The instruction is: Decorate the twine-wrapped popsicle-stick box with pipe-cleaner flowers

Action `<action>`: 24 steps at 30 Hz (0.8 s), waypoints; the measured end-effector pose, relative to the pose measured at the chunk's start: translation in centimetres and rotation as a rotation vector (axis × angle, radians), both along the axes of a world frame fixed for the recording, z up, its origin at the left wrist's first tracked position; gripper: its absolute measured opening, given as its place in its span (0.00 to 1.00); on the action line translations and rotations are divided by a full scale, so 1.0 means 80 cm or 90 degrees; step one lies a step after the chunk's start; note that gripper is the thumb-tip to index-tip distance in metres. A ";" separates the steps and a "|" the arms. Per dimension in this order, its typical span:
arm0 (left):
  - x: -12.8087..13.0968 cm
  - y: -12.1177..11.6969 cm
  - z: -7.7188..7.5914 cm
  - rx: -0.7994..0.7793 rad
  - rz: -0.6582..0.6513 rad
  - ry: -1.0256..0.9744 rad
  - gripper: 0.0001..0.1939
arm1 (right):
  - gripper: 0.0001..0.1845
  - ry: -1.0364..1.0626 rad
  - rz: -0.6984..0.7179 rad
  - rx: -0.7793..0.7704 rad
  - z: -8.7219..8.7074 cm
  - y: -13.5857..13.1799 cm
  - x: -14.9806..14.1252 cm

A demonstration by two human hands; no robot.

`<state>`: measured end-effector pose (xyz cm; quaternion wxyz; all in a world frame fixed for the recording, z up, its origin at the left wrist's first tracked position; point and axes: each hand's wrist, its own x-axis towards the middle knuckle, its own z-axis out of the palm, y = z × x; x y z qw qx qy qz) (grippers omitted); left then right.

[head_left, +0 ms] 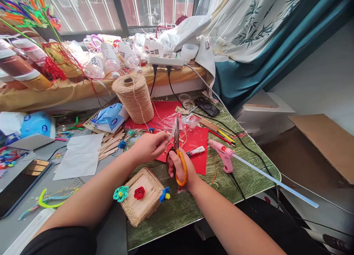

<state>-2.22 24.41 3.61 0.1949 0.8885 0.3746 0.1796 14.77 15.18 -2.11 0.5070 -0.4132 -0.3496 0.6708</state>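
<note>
Right grip (180, 167) around scissors handles (184, 173)

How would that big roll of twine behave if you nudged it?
The twine roll stands on end and looks tall for its base, so a push near the top might tip it. Being round, it would probably roll once on its side. Its rough, fibrous surface suggests it wouldn't be slippery.

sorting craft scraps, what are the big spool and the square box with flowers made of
Twine spool: matte natural fibre, probably jute, from its tan, fuzzy strands. Square box: unvarnished wooden sticks, judging by pale flat strips, edged in similar twine; its flowers look like fuzzy pipe cleaner or yarn.
</note>
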 end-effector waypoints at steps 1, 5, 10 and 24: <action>0.000 0.000 0.000 -0.010 0.007 -0.002 0.08 | 0.26 0.000 -0.001 -0.004 0.000 0.000 0.000; 0.002 0.001 -0.001 -0.068 0.018 -0.035 0.07 | 0.27 -0.014 0.015 -0.009 -0.004 0.000 0.000; 0.003 0.000 -0.009 -0.142 0.056 -0.114 0.13 | 0.29 0.029 0.018 -0.001 -0.007 0.000 -0.002; 0.009 -0.012 -0.005 -0.025 0.032 -0.156 0.11 | 0.31 0.056 0.012 0.075 -0.023 0.003 -0.001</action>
